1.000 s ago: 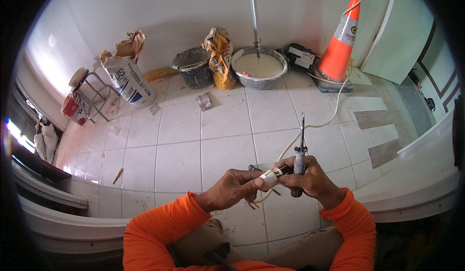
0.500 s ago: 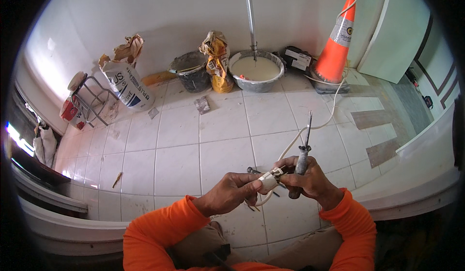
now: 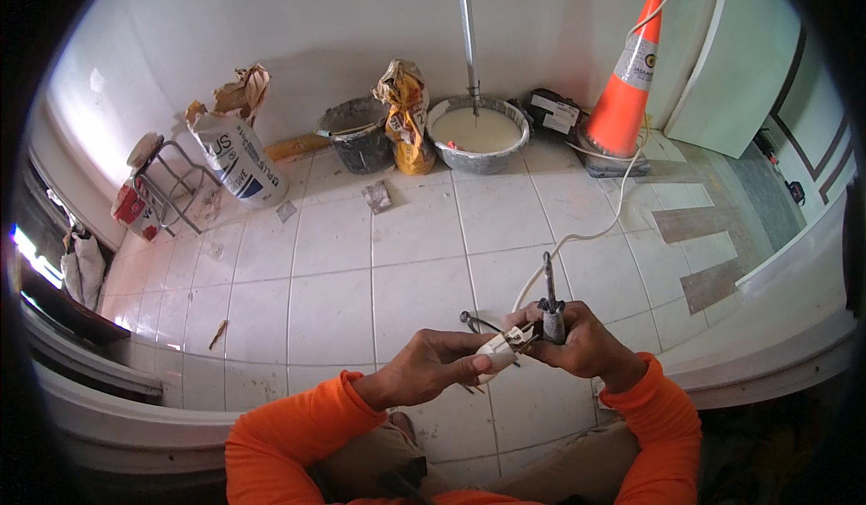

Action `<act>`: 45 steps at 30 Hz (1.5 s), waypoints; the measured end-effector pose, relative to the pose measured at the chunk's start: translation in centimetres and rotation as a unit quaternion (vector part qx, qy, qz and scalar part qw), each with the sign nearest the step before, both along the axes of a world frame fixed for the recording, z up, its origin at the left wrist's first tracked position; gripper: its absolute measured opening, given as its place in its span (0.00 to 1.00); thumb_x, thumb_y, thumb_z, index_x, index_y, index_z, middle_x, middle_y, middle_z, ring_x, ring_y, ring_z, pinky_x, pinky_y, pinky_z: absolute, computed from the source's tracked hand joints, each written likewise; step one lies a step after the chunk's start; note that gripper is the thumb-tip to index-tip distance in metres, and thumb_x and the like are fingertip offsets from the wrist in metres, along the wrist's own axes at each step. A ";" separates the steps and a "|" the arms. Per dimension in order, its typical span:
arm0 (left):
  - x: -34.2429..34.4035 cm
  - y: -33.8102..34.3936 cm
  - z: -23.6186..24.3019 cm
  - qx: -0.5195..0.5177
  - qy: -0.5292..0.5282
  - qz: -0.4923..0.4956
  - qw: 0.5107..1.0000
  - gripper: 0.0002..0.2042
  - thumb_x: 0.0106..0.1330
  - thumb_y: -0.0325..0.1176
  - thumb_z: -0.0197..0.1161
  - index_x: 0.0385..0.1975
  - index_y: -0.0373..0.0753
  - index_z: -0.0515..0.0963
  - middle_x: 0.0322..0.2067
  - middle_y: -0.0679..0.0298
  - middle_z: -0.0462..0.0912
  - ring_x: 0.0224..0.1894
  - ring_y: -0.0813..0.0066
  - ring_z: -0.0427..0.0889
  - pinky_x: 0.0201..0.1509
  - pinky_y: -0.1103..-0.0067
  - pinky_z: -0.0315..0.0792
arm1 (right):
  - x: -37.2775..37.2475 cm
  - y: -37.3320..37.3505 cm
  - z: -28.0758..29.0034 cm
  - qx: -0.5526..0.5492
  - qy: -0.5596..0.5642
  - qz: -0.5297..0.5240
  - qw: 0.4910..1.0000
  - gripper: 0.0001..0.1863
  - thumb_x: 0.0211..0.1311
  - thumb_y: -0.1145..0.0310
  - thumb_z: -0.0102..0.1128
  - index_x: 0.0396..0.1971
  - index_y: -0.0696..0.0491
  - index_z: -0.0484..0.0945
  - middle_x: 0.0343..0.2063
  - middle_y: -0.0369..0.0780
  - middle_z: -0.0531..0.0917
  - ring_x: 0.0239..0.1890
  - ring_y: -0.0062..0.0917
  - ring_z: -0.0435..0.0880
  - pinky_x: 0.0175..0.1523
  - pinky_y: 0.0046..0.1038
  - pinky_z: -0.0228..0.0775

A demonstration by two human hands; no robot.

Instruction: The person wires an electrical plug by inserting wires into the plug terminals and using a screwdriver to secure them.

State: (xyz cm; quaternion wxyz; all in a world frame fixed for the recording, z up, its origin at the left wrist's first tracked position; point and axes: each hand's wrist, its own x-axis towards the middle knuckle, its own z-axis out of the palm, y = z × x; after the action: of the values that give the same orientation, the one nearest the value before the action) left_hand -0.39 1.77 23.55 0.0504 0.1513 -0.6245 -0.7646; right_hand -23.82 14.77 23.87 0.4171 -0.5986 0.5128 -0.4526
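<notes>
Between thumb and fingers, my left hand (image 3: 424,367) grips a white electrical fitting (image 3: 496,353), which looks like a plug or socket with its inside exposed. My right hand (image 3: 585,347) is closed round a grime-covered screwdriver (image 3: 553,323), its shaft pointing up and away from me. The right fingertips also meet the fitting's open end, where small parts show too finely to name. A white cord (image 3: 585,237) runs from the floor up behind my right fingers, and its end is hidden there. Just beyond my hands, a dark cable (image 3: 469,319) lies on the tiles.
Along the wall stand a white sack (image 3: 236,157), a black bucket (image 3: 356,139), a yellow sack (image 3: 410,130) and a tub of pale liquid (image 3: 478,160) with a metal rod. Right of them are a black case (image 3: 552,112) and an orange cone (image 3: 618,112). A stool (image 3: 171,185) is far left.
The screwdriver has swung, its shaft now foreshortened and shifted left, as my right hand turned slightly. The fitting has tilted a little in my left fingers. Part of the white cord has moved.
</notes>
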 end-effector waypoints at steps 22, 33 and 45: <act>-0.3 1.4 -2.4 0.053 -0.032 -0.009 0.998 0.27 0.77 0.49 0.54 0.66 0.34 0.70 0.42 0.62 0.83 0.44 0.78 0.79 0.50 0.78 0.76 | -0.4 0.4 2.7 0.074 -0.035 -0.018 0.996 0.16 0.62 0.71 0.70 0.48 0.58 0.81 0.41 0.41 0.86 0.43 0.20 0.83 0.49 0.25 0.76; -6.9 0.4 -0.4 -0.158 0.083 0.012 0.984 0.23 0.76 0.51 0.56 0.47 0.35 0.85 0.22 0.66 0.80 0.23 0.82 0.74 0.27 0.80 0.72 | -4.6 4.8 1.4 -0.006 -0.046 -0.182 0.982 0.15 0.60 0.74 0.71 0.45 0.59 0.80 0.45 0.43 0.84 0.42 0.22 0.83 0.45 0.24 0.77; -17.5 0.0 -9.5 -0.091 -0.153 -0.134 0.975 0.29 0.75 0.58 0.52 0.59 0.38 0.78 0.28 0.65 0.77 0.24 0.81 0.71 0.25 0.78 0.70 | -8.5 8.3 -8.3 0.020 0.034 -0.322 0.946 0.18 0.61 0.73 0.69 0.51 0.60 0.80 0.47 0.44 0.83 0.43 0.22 0.83 0.45 0.25 0.76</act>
State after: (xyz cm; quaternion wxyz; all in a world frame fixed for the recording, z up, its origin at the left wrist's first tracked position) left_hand -17.87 1.74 14.05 -0.1353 0.1759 -0.7063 -0.6722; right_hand -32.32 23.11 15.53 0.2430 -0.4083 0.7009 -0.5320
